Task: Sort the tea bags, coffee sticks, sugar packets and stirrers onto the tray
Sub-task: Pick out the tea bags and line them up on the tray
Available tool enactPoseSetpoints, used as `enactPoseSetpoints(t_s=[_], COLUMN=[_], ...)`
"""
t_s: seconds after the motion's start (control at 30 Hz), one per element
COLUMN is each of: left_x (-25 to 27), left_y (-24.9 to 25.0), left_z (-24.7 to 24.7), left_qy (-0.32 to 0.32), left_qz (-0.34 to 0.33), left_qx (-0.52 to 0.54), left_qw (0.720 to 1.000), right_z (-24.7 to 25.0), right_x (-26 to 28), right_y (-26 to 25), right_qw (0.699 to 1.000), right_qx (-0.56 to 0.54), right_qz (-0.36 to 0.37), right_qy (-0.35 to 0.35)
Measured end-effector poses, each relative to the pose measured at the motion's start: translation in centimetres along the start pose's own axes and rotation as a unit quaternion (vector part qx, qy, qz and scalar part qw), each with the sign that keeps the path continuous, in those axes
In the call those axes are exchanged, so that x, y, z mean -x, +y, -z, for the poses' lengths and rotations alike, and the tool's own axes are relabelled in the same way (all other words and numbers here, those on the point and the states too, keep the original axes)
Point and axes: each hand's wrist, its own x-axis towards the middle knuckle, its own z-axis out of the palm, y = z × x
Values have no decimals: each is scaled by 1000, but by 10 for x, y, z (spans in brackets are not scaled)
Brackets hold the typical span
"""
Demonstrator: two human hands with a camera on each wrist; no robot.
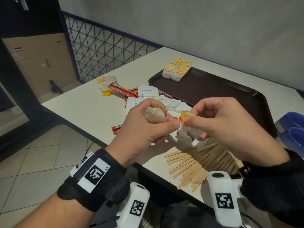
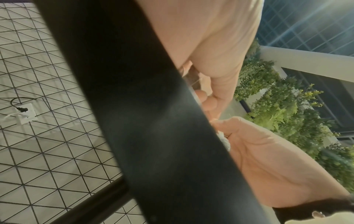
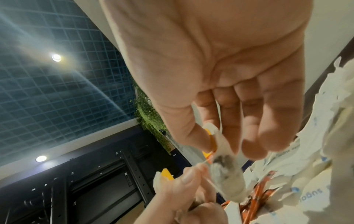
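Note:
Above the table's near edge, my left hand [image 1: 162, 116] grips one tea bag [image 1: 153, 116] in curled fingers. My right hand [image 1: 190, 118] pinches a second tea bag [image 1: 189, 135] by its yellow-and-red tag; the bag hangs below it [image 3: 226, 171]. A thin string runs between the two hands in the right wrist view. The dark brown tray [image 1: 213, 89] lies behind the hands, with several tea bags [image 1: 177, 69] stacked at its far left corner. White sugar packets [image 1: 148, 92], red coffee sticks [image 1: 121, 89] and wooden stirrers [image 1: 197, 163] lie on the table.
Two loose tea bags [image 1: 105, 83] lie at the table's far left and one coffee stick [image 1: 116, 129] near its left edge. Blue bowls [image 1: 292, 127] stand at the right. A wire mesh fence [image 1: 102, 46] runs behind the table; tiled floor lies below left.

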Motion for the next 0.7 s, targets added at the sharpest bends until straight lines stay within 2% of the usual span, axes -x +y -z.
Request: enactPoseSetpoints(t_s=[0.2, 0.47, 0.6, 0.7], left_x=[0, -1, 0, 1], left_y=[0, 2, 4, 2], left_z=[3, 5, 5, 7], left_qy=[38, -2, -19, -13], left_qz=[0, 40, 36, 26], left_qx=[75, 57, 68, 55], left_qw=[996, 998, 997, 998], right_z=[4, 9, 6, 6], right_x=[7, 7, 3, 3], right_y=[-11, -32, -33, -34], right_qw=[991, 973, 975, 985], right_qx=[-115, -200, -182, -124], right_qz=[-60, -108, -123, -108], right_qy=[-10, -43, -43, -42])
